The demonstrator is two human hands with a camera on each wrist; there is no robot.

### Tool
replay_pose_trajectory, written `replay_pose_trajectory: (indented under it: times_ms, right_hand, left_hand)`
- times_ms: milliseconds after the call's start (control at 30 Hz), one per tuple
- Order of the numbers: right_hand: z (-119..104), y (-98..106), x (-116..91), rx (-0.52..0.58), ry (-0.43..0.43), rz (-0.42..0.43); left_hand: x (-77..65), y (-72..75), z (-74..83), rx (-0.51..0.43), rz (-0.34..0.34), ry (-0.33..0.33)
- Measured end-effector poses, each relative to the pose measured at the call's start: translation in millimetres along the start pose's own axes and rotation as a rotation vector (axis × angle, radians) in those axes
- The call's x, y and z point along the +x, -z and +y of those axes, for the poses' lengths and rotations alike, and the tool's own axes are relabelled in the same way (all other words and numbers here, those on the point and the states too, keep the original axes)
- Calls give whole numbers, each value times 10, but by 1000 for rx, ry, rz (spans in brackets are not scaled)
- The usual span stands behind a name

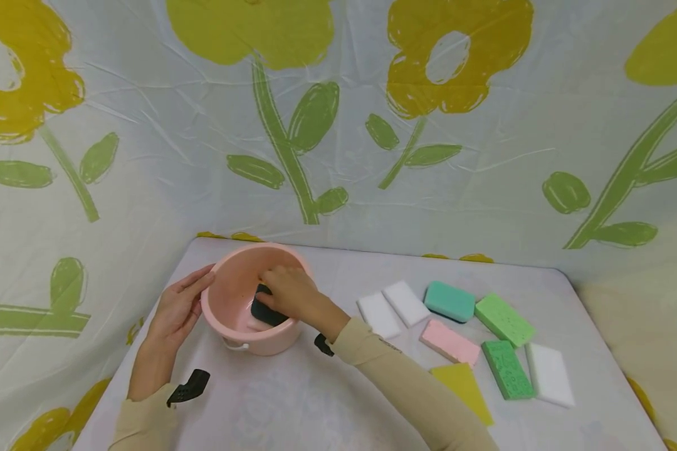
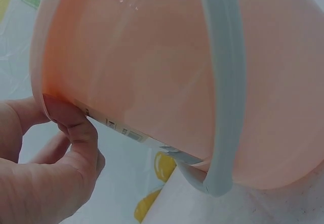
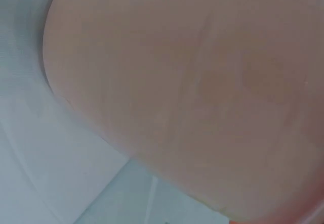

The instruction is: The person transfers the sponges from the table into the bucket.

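A pink bucket (image 1: 271, 344) stands upright at the back left of the table. At its left rim is my left hand (image 1: 172, 316); in the left wrist view the left hand (image 2: 66, 158) pinches the rim between curled fingers and thumb. My right hand (image 1: 290, 293) reaches inside the bucket and grips a dark sponge (image 1: 267, 311) near the bottom. A pale pink piece (image 1: 257, 325) shows partly beneath that sponge. The bucket's outer wall (image 3: 177, 97) fills the right wrist view, which hides the right fingers.
To the right lie white sponges (image 1: 406, 303), a teal sponge (image 1: 450, 300), a light green sponge (image 1: 504, 319), a darker green sponge (image 1: 508, 369), a pink sponge (image 1: 450, 342) and a yellow sheet (image 1: 464, 389). The bucket's pale handle (image 2: 228, 82) hangs down. A flowered cloth (image 1: 203, 125) stands behind.
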State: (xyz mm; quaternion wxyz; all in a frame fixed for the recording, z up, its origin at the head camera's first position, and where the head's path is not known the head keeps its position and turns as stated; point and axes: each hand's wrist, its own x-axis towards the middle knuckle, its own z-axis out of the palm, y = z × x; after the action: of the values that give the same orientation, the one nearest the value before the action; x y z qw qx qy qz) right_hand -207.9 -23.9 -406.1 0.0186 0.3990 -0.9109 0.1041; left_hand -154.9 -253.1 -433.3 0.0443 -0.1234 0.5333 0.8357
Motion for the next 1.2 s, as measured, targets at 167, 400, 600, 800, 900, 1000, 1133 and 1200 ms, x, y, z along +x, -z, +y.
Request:
replay_pose_trajectory:
  times_ms: [167, 400, 600, 800, 900, 1000, 1133, 1200]
  right_hand:
    - [46, 34, -71, 202, 68, 156]
    - [132, 122, -169, 415, 81, 238]
    - [162, 217, -248, 483, 93, 242]
    - [228, 306, -362, 554, 43, 231]
    - [268, 349, -431, 602, 31, 239]
    - [313, 382, -514, 636, 44, 266]
    - [388, 390, -623, 649, 48, 301]
    - [429, 391, -680, 643, 34, 315]
  left_hand:
    - [-33, 13, 18, 14, 7, 4]
    - [-43, 28, 34, -20, 0, 12]
    - [-43, 27, 40, -42, 9, 13]
    - [-30, 13, 38, -43, 9, 13]
    - [-25, 2, 35, -36, 15, 12]
    - [-13, -3, 22, -29, 28, 16]
    - [5, -11, -2, -34, 38, 17]
    - [7, -20, -10, -42, 34, 16]
